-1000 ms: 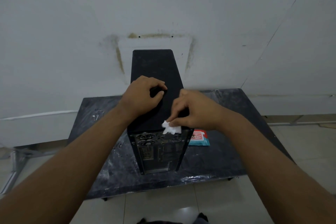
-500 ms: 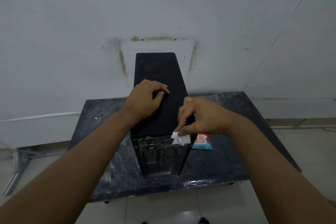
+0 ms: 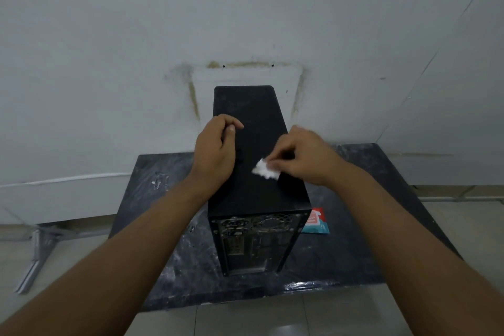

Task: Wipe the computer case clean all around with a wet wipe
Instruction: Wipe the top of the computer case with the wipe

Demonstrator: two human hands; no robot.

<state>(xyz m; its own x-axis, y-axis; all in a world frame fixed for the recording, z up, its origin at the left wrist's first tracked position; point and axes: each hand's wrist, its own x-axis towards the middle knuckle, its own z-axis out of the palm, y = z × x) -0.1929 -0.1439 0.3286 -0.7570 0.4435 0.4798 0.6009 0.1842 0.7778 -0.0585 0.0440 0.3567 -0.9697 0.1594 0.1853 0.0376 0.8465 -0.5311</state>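
Currently the black computer case (image 3: 246, 106) stands upright in the middle of a dark, plastic-wrapped table (image 3: 387, 199). Its long axis runs straight away from the camera toward the white wall (image 3: 136, 35). The rear panel, with fan grille and ports, faces the viewer, and the front end points at the wall. Right hand (image 3: 305, 158): thumb and fingertips pinch a crumpled white wet wipe (image 3: 266, 170) and hold it against the top panel. The wipe sits right of the centre line, in the nearer half of the panel's length. Left hand (image 3: 215, 150): fingers curled in, thumb against the index finger, nothing visibly held; it rests on the top panel at its left edge, roughly level with the right hand. A red-and-teal wipe packet (image 3: 316, 224) lies flat on the table just beside the case's right rear corner, partly hidden by it. A metal stand (image 3: 38, 254) sits on the tiled floor, left of the table.
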